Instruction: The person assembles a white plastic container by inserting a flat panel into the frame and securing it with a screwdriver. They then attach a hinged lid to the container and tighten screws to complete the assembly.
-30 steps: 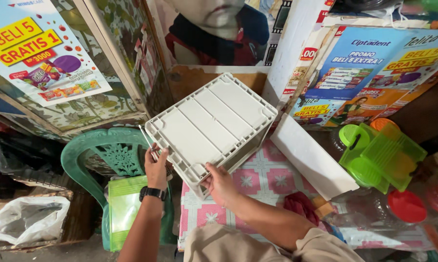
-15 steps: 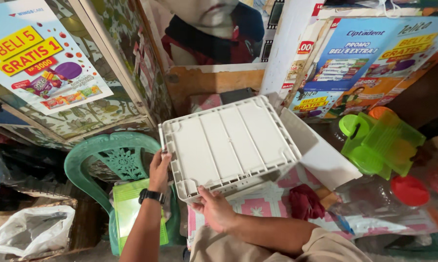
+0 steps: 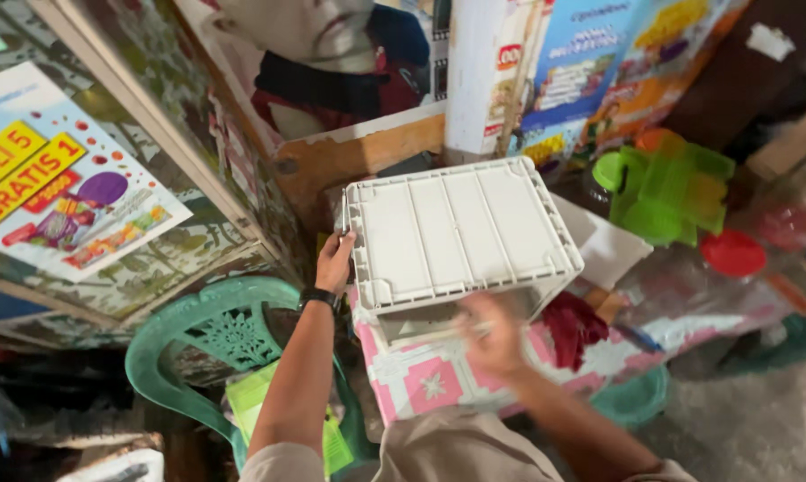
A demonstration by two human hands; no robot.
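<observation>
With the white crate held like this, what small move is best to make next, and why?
Probably lower the white crate squarely onto the pink patterned table. The left hand grips its left rim, the blurred right hand is at its near edge, and the crate sits tilted, bottom up, just above the cloth.

A white ribbed plastic crate (image 3: pixel 461 232), turned bottom up, was set on a tabletop covered with a pink-and-white patterned cloth (image 3: pixel 421 388). The left hand (image 3: pixel 334 261) was placed against its left edge, the right hand (image 3: pixel 492 337) at its near side. A green plastic chair (image 3: pixel 216 344) was found left of the tabletop, a stack of green plastic toys (image 3: pixel 666 187) right of the crate, a wooden board (image 3: pixel 358 156) behind it.
</observation>
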